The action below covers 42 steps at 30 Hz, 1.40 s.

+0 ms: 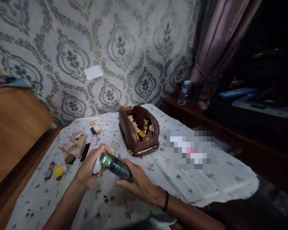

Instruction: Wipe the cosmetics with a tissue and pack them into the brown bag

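My right hand (pixel 140 180) is wrapped round the lower part of a dark green bottle (pixel 118 167), which is tilted with its shiny lighter green end toward the left. My left hand (pixel 92 163) is closed round a soft-looking white wad (pixel 97 165), perhaps tissue or cloth, held against that end of the bottle. Just beyond my hands stands a brown leather toiletry bag (pixel 139 143). Its zip is undone, and several small items show inside, among them a gold-coloured bottle (pixel 145 125).
Cosmetics lie left on a patterned white cloth (pixel 177 188): a beige tube (pixel 81 145), a yellow-banded jar (pixel 60 171), a dark round pot (pixel 69 158). A blurred-out item (pixel 189 149) lies right. A clear bottle (pixel 183 93) stands on the dark red surface behind.
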Each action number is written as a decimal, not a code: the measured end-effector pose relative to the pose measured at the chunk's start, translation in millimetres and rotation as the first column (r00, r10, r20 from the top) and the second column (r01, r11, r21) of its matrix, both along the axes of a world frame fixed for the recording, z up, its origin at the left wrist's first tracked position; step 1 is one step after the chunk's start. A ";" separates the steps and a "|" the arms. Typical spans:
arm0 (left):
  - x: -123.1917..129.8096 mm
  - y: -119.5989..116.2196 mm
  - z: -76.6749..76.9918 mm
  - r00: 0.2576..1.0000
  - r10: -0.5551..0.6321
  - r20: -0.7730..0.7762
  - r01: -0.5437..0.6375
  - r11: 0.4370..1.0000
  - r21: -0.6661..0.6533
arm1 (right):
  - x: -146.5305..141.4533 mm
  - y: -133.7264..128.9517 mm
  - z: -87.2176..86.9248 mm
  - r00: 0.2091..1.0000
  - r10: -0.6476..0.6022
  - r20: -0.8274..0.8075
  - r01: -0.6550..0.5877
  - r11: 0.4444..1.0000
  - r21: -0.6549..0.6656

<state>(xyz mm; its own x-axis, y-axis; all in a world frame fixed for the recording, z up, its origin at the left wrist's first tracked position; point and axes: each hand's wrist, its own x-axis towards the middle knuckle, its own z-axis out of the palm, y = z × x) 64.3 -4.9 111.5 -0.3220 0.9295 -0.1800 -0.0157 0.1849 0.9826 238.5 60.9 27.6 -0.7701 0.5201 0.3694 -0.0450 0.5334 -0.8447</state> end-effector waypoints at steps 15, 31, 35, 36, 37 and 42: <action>64.4 16.3 -50.3 0.928 -0.199 -0.315 0.271 0.940 0.205 | 31.1 0.8 0.6 0.966 -0.240 -0.093 0.188 0.906 -0.378; 55.4 59.5 -9.9 0.606 -0.132 -0.784 0.534 0.798 0.279 | 129.6 72.2 106.2 0.865 -0.417 -0.278 0.476 0.858 0.194; 50.2 87.4 -3.4 0.069 0.218 -0.974 0.587 0.780 0.216 | 117.6 108.6 140.6 0.659 -0.542 -0.521 0.691 0.711 0.134; 51.4 93.3 -3.4 -0.081 0.219 -0.972 0.596 0.793 0.129 | 109.5 121.9 146.6 0.653 -0.514 -0.556 0.687 0.712 0.149; 53.8 98.2 -3.9 -0.210 0.197 -0.958 0.593 0.805 0.035 | 99.5 136.6 150.8 0.674 -0.474 -0.566 0.661 0.729 0.178; 71.2 109.0 -6.1 -0.500 0.076 -0.863 0.484 0.851 -0.205 | 35.9 206.6 146.3 0.895 -0.287 -0.340 0.419 0.803 0.424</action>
<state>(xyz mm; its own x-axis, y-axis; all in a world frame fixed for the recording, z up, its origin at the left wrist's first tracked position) 135.5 104.1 105.5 0.4812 0.8599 0.1704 0.8031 -0.3545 -0.4788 274.4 267.4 173.9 -0.4160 0.4463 0.7923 0.0552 0.8821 -0.4679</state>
